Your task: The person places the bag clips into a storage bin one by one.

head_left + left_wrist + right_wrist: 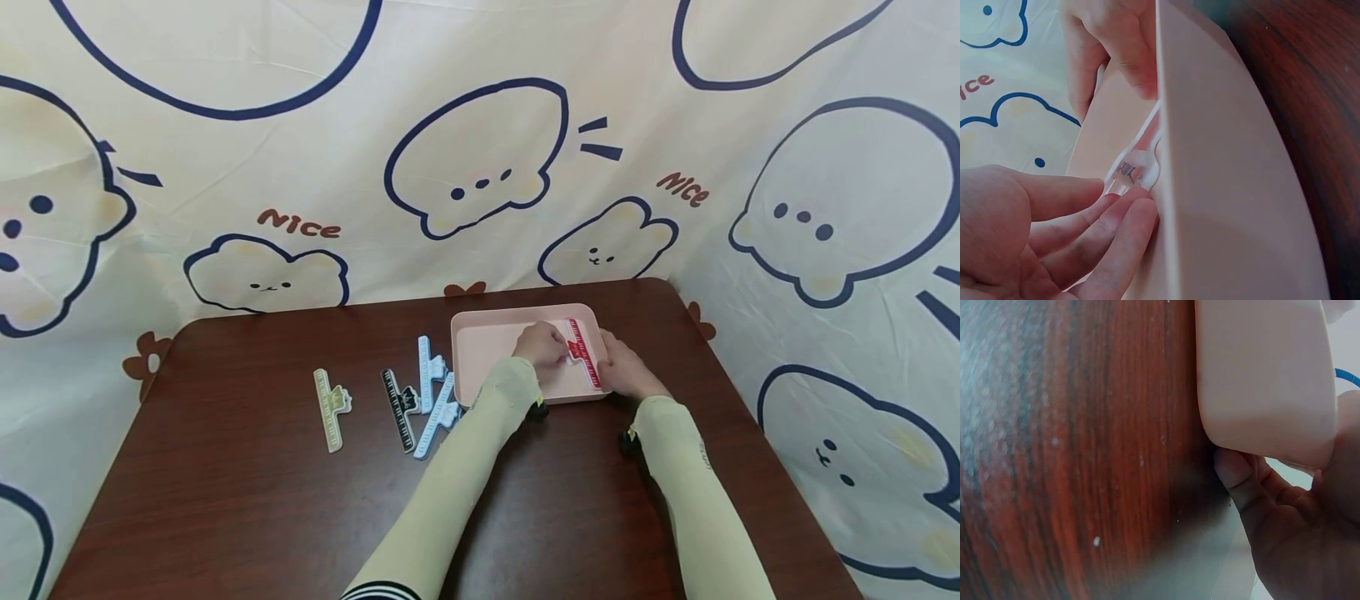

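Observation:
A pink tray (491,314) lies toward the back right of the table. Inside it, along the right side, is a red ruler clip (584,353) with white edges. My left hand (542,345) reaches over the tray's front and pinches the clip's handle; in the left wrist view, thumb and fingertips meet at the pale handle (1138,167). At the tray's right end my right hand (628,367) grips the wall. The right wrist view has its thumb (1234,467) against the tray's lower corner, while most of its other fingers are hidden behind the tray.
Left of the tray lie two light blue ruler clips, one upper (427,373) and one lower (436,423). A black ruler clip (399,410) sits beside them, and a yellow-green one (328,410) farther left. A patterned cloth (450,267) hangs behind the brown table (247,500).

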`<state>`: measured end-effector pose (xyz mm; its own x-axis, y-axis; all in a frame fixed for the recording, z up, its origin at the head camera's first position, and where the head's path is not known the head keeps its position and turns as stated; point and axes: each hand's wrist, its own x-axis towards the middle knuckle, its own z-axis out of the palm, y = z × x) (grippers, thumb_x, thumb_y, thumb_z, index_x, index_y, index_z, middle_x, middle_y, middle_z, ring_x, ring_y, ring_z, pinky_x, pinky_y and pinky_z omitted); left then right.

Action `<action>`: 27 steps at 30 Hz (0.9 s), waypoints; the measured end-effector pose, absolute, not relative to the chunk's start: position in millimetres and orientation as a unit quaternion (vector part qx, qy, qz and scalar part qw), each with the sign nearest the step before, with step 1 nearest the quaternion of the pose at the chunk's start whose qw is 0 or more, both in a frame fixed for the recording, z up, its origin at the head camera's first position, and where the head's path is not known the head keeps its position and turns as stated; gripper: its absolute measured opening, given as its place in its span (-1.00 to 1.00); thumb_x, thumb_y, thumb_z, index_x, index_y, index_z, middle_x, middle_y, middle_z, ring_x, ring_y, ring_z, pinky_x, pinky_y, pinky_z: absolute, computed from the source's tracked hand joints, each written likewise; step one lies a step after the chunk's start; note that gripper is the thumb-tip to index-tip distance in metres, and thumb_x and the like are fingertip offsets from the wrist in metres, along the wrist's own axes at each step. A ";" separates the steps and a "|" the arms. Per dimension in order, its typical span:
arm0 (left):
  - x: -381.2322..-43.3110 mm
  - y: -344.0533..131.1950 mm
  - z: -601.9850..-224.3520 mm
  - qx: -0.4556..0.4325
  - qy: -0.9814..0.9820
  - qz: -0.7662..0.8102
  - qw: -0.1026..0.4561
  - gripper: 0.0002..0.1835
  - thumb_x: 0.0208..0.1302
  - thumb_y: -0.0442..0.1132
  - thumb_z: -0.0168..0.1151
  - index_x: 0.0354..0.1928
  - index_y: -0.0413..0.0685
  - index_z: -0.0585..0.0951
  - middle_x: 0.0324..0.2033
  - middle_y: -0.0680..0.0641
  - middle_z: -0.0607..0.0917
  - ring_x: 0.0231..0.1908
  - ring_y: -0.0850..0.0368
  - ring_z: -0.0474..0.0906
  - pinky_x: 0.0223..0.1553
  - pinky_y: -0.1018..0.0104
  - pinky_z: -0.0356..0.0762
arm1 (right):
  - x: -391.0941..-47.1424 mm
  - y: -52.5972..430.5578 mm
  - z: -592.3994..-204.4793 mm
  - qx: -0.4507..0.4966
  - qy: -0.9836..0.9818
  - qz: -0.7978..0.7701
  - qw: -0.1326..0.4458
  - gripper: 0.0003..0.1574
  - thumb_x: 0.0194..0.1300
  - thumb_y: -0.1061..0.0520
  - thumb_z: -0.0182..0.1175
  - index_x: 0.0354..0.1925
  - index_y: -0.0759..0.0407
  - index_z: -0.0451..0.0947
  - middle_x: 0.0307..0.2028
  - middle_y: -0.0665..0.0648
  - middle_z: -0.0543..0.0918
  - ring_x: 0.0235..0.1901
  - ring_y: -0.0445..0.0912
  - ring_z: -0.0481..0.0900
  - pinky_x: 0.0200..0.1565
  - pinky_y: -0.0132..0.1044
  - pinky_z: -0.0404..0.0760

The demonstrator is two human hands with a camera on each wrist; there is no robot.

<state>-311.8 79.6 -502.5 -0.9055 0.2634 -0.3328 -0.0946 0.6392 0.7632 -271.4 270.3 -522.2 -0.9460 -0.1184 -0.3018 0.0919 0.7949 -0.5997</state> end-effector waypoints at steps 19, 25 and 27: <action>-314.4 74.5 -502.6 0.070 0.873 0.428 0.221 -0.75 0.50 -0.13 0.24 0.01 -0.10 0.75 -0.40 0.02 0.73 -0.37 0.18 0.62 -0.15 0.34 0.60 | -272.2 271.5 -523.8 0.002 0.925 -0.340 0.169 -0.08 0.46 0.22 -0.05 0.65 0.15 -0.17 0.53 0.37 0.17 0.32 0.26 0.26 0.51 0.35 0.10; -317.3 68.2 -499.9 0.062 0.877 0.425 0.216 -0.75 0.51 -0.09 0.23 0.01 -0.05 0.73 -0.41 0.03 0.71 -0.35 0.18 0.59 -0.10 0.31 0.57 | -272.4 272.5 -525.1 0.004 0.926 -0.337 0.172 -0.07 0.46 0.22 -0.05 0.66 0.13 -0.18 0.55 0.37 0.14 0.34 0.26 0.24 0.51 0.37 0.08; -317.9 65.9 -497.2 0.060 0.874 0.431 0.215 -0.76 0.50 -0.09 0.24 0.00 -0.05 0.73 -0.39 0.02 0.71 -0.36 0.16 0.61 -0.11 0.30 0.59 | -272.7 272.8 -525.4 0.005 0.926 -0.337 0.173 -0.06 0.46 0.21 -0.04 0.66 0.13 -0.19 0.56 0.36 0.13 0.36 0.26 0.23 0.51 0.37 0.07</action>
<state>-317.9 65.9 -497.2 -0.9007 0.2896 -0.3239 -0.0803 0.6216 0.7792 -272.7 272.8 -525.4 -0.9404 -0.1068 -0.3229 0.1257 0.7732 -0.6216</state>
